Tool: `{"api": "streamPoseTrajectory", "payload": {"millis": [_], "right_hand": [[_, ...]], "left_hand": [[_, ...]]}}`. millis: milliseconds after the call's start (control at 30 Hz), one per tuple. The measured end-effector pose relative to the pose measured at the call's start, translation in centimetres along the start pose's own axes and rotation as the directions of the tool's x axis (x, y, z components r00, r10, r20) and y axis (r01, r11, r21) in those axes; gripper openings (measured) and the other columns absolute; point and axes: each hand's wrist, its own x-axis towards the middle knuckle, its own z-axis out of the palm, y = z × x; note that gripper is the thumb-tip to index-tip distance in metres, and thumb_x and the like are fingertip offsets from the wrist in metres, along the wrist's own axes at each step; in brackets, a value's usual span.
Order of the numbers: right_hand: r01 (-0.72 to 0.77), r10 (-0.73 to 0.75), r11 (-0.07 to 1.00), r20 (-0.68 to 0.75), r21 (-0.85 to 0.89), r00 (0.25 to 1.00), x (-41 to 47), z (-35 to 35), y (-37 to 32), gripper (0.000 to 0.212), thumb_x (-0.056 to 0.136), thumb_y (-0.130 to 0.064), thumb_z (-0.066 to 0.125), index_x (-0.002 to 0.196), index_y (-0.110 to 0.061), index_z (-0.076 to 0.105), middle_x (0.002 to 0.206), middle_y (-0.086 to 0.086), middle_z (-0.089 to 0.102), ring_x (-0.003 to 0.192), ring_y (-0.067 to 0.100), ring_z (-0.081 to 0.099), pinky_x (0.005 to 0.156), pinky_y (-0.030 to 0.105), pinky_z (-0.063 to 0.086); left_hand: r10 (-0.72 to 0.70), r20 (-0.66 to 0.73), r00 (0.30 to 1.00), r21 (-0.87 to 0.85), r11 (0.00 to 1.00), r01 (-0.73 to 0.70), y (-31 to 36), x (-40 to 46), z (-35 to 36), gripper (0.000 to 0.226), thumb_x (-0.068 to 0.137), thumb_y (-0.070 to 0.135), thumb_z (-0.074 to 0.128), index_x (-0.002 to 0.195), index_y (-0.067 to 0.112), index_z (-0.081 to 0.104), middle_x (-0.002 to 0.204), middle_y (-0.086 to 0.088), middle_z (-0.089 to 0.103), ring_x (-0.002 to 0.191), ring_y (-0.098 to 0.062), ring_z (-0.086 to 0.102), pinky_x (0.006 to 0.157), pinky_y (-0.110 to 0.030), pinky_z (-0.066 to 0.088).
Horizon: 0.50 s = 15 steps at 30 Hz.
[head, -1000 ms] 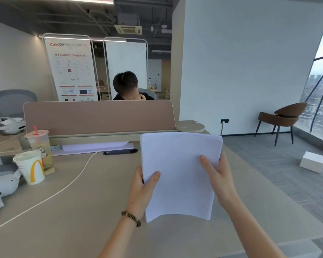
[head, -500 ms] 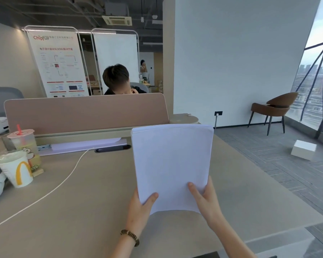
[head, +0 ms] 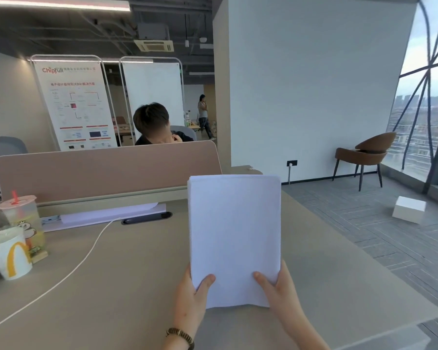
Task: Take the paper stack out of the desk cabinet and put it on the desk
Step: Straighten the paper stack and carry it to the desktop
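Observation:
A white paper stack [head: 234, 233] is held upright in front of me over the beige desk [head: 127, 281], its top edge level with the desk's far end. My left hand [head: 191, 296] grips its lower left corner, thumb on the front sheet. My right hand [head: 280, 290] grips the lower right corner the same way. The bottom edge of the stack hangs just above the desk surface. A bead bracelet sits on my left wrist. The desk cabinet is out of view.
Two drink cups [head: 13, 251] stand at the desk's left edge. A white cable [head: 68, 271] runs across the desk to a slot [head: 147, 218] near the pink divider [head: 106, 170]. A person sits behind it. A brown chair [head: 364, 155] and a white box [head: 408, 209] are on the floor at right.
My hands slid down from the stack's sides to its bottom corners. The stack straightened from a slight tilt to upright and moved forward over the desk.

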Motion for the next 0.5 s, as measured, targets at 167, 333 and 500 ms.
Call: {"api": "streamPoseTrajectory", "payload": {"millis": [167, 333, 500], "right_hand": [[-0.004, 0.004, 1.000, -0.066, 0.002, 0.998, 1.6, -2.1, -1.4, 0.041, 0.085, -0.007, 0.073, 0.118, -0.026, 0.058, 0.114, -0.004, 0.073, 0.103, 0.015, 0.071, 0.091, 0.046, 0.058], [0.005, -0.008, 1.000, -0.101, -0.026, 0.995, 3.0, -4.8, -3.1, 0.033, 0.084, -0.011, 0.074, 0.107, -0.029, 0.059, 0.108, -0.007, 0.073, 0.094, 0.009, 0.072, 0.084, 0.039, 0.059], [-0.023, 0.009, 0.996, -0.148, -0.089, 0.989, 4.7, -7.8, -3.8, 0.024, 0.083, -0.012, 0.076, 0.098, -0.021, 0.059, 0.101, 0.000, 0.073, 0.088, 0.016, 0.071, 0.075, 0.037, 0.057]], "left_hand": [[0.020, 0.034, 0.999, 0.021, 1.000, -0.021, 2.0, 1.1, 1.9, 0.033, 0.087, 0.019, 0.071, 0.113, 0.035, 0.058, 0.105, 0.024, 0.068, 0.099, 0.006, 0.063, 0.078, -0.008, 0.043], [0.030, 0.030, 0.999, 0.008, 1.000, -0.030, 3.5, 2.3, 4.5, 0.031, 0.084, 0.020, 0.074, 0.114, 0.026, 0.064, 0.103, 0.017, 0.073, 0.096, 0.000, 0.067, 0.078, -0.017, 0.049], [0.048, 0.083, 0.995, 0.001, 0.999, -0.048, 4.7, 2.8, 7.6, 0.027, 0.084, 0.022, 0.074, 0.108, 0.030, 0.064, 0.100, 0.019, 0.072, 0.092, 0.004, 0.067, 0.074, -0.014, 0.050]]}}
